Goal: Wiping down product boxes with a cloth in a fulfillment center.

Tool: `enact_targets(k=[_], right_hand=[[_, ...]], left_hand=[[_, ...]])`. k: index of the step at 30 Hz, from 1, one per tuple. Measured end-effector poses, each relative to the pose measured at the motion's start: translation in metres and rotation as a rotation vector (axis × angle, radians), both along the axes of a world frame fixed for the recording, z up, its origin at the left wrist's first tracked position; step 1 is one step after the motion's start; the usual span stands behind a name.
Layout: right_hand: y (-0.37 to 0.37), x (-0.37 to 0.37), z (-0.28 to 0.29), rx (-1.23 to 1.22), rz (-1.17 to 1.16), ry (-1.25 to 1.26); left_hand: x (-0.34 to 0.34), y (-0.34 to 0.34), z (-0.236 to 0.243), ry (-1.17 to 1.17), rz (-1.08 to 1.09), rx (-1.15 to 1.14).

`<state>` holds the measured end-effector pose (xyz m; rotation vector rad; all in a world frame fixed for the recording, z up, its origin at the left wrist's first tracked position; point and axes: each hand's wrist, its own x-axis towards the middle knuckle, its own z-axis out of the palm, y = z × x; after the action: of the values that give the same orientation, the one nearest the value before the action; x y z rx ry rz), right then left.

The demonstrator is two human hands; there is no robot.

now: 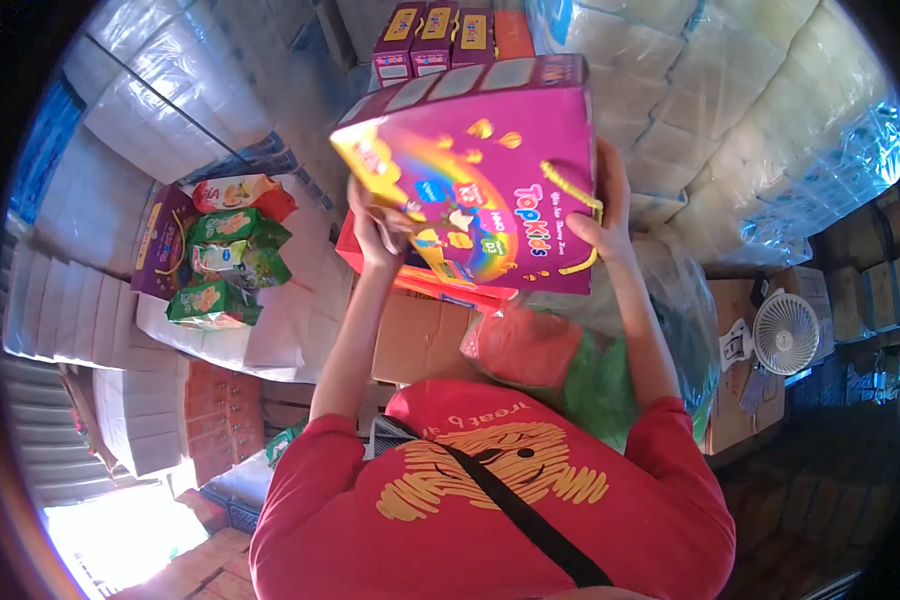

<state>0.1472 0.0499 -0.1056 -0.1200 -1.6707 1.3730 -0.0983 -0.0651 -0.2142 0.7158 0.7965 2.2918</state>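
The left hand [378, 235] and right hand [602, 222] grip opposite sides of a large pink cardboard gift box [475, 165] with a yellow cord handle. Wrapped white tissue bales [770, 110] crowd the storeroom above brown cardboard cartons [420, 335].

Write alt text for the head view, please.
Both hands, left hand and right hand, hold up a large pink gift box with a yellow cord handle, above cartons and a red box. Green snack packs lie at left; a small white fan stands at right.

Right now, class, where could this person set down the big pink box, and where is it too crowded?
Free: the brown carton top below the pink box, and white packs right of the green snack bags. Crowded: the bags themselves and the bagged goods under the right hand.
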Motion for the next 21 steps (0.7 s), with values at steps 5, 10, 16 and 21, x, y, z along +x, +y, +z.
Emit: enact_targets(k=[5,10,16,21], right_hand=[[0.02,-0.022,0.013,0.142,0.116,-0.028],[0.064,-0.042,0.047,0.39,0.022,-0.209],[0.117,-0.074,0.009,-0.021,0.253,-0.246],[0.11,-0.077,0.005,-0.119,0.233,-0.305]], left_hand=[[-0.034,0.002,0.023,0.264,0.222,0.326],[-0.009,-0.011,0.071,-0.191,0.366,0.149],[0.035,-0.009,0.08,1.047,0.933,0.098],[0.058,0.002,0.148,0.666,0.354,0.065]])
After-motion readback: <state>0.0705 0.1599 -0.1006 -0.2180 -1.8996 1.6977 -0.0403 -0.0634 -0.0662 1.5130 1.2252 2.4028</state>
